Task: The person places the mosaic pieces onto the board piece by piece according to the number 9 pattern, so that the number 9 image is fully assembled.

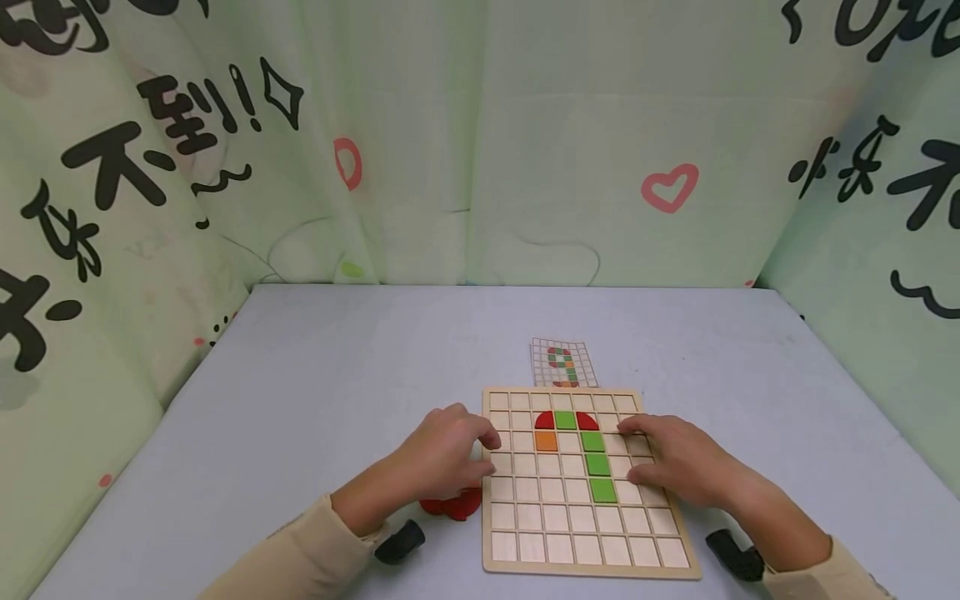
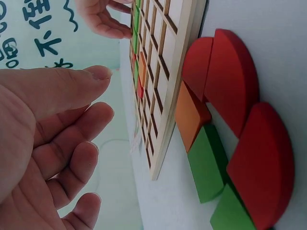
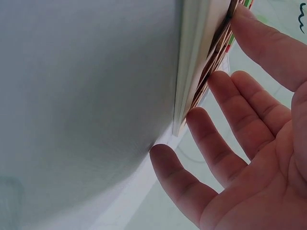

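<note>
A wooden grid board [image 1: 592,571] lies on the table in front of me. Set in its upper cells are a red rounded block [image 1: 545,421], a green square [image 1: 565,420], another red rounded block [image 1: 587,422] and an orange square [image 1: 546,441]. A column of green squares [image 1: 596,464] runs below the right red one. My left hand [image 1: 446,454] hovers at the board's left edge with fingers apart, holding nothing. Across the right edge, my right hand [image 1: 678,458] has its fingertips right at the frame, thumb and fingers spread, nothing between them.
Loose red [image 2: 264,167], orange [image 2: 192,112] and green blocks [image 2: 207,165] lie left of the board, mostly hidden under my left hand in the head view. Behind the board is a printed pattern card [image 1: 581,354]. A printed curtain [image 1: 570,167] surrounds the table.
</note>
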`<state>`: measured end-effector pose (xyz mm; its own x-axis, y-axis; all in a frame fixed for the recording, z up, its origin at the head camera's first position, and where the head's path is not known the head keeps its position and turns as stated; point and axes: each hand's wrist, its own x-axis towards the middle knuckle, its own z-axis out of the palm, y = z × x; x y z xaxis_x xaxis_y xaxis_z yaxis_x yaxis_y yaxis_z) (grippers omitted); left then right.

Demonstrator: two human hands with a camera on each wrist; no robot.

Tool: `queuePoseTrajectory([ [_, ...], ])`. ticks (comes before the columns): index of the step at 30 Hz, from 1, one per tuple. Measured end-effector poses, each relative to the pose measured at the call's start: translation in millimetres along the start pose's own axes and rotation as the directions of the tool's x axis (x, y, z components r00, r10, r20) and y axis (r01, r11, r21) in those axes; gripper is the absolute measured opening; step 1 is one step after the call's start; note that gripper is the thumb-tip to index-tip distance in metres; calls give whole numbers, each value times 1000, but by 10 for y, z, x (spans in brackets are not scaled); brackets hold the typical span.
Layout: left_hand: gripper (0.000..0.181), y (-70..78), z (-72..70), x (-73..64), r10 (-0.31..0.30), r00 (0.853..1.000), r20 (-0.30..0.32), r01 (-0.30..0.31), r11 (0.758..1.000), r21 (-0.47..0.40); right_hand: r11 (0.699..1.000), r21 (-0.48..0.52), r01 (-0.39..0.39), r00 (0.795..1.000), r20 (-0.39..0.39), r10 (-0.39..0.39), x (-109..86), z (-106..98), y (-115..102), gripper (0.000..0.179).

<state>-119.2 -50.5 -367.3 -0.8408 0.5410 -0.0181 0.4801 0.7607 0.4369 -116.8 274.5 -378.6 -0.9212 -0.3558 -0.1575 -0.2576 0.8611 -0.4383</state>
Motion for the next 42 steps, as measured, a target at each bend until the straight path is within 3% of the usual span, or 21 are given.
queuePoseTrajectory([
  [8, 22, -55, -64, -55, -62, 998, 2, 62, 998, -8, 1000, 1, 20, 1000, -7, -20, 6, 0, 6, 56],
  [16, 21, -177, -47, -117, -48, 998, -31, 47, 998, -43, 1000, -1, 20, 1000, -7, -20, 14, -9, 9, 56],
  [26, 22, -286, -11, -202, -75, 996, -49, 73, 996, -45, 1000, 13, 21, 1000, -4, -21, 11, -5, 7, 55],
  [42, 26, -314, 54, -248, -110, 994, -24, 110, 994, -17, 1000, 10, 20, 1000, -16, -19, 0, 10, 16, 55],
])
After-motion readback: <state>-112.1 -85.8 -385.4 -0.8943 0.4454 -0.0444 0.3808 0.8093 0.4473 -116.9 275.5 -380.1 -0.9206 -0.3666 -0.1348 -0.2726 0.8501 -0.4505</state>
